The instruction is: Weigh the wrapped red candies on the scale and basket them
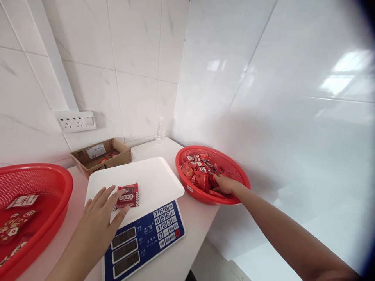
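My left hand (101,212) is over the white weighing plate (152,175) of a digital scale, its fingers spread and open. Its index finger and thumb lie at the edges of a small red snack packet (128,196) on that plate. To the right, my right hand (225,184) reaches into a red plastic basket (243,174) filled with small red wrapped packets (202,166). Its fingers are bent around a dark red packet (213,180); the other packets partly hide the fingertips. The scale's blue panel (149,242) has number keys and dim displays.
A second red basket (63,187) with several larger red packets stands at the left edge. Behind the scale is an open cardboard box (123,156) with some packets inside. A clear plastic bottle (160,134) stands in the corner, and a socket panel (76,121) is on the tiled wall.
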Available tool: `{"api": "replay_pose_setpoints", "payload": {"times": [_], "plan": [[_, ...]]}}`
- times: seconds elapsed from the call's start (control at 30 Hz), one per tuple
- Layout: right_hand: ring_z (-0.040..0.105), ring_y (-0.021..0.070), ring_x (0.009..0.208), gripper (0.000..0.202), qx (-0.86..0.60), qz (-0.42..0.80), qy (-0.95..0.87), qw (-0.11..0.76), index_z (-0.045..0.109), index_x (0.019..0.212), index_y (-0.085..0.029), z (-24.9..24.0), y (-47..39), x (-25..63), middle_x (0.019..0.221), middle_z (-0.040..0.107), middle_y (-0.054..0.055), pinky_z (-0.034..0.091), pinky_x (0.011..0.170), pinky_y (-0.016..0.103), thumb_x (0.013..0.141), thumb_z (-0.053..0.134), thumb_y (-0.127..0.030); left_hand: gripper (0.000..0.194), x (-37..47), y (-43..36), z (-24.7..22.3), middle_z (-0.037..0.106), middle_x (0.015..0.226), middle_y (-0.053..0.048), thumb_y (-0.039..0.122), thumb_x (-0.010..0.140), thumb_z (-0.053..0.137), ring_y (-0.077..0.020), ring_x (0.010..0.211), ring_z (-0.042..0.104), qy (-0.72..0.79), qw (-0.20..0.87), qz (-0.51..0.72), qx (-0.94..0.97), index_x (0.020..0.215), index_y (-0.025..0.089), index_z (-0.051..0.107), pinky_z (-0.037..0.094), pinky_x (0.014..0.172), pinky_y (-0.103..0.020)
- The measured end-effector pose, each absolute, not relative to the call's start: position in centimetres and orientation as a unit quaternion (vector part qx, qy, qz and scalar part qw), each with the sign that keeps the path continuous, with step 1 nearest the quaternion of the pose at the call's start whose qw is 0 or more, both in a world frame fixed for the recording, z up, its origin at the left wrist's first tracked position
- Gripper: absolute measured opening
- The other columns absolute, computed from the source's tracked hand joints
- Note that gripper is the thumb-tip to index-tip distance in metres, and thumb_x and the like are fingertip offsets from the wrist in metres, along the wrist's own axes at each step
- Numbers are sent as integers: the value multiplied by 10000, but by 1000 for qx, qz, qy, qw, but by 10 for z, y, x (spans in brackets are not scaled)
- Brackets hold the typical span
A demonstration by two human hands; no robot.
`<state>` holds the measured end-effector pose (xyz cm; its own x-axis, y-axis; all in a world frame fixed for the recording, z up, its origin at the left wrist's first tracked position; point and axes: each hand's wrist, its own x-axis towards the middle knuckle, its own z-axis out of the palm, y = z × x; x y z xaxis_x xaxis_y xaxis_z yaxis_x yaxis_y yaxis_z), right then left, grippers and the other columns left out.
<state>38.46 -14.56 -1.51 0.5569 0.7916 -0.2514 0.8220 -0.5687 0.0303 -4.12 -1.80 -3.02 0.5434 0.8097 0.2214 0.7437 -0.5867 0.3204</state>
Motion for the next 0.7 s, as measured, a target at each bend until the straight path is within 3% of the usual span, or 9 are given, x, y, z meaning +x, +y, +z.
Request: {"api": "replay_pose_setpoints", "payload": {"times": [0.27,0.4,0.57,0.7], "plan": [[660,233,1039,322,899,-81,367,-227,605,1252,-176,2,-149,405,1252,637,92,571,870,441,965,621,-322,608,-37,-26,-25,541,1478,-188,516,939,322,-374,1424,420,447,112,245,853,1308,139,625,354,1138,-596],[676,214,969,312,845,-84,340,-404,600,1231,-164,20,-142,394,1180,659,86,584,815,410,966,615,-327,560,-36,-29,-17,539,1481,-168,542,925,381,-380,1410,432,445,164,273,837,1261,179,644,370,1119,-604],[717,227,819,334,711,-173,383,-564,569,1129,-229,42,-133,322,1017,730,60,601,667,367,884,639,-445,476,-27,-56,3,570,1445,-93,597,904,504,-356,1366,474,416,395,306,760,1259,299,608,481,1024,-532],[679,195,605,418,624,-255,437,-596,584,1096,-256,42,-137,232,885,739,25,565,517,341,815,677,-550,573,-17,-94,11,531,1448,-89,581,872,627,-303,1279,554,253,661,335,623,1387,371,491,518,1002,-452]]}}
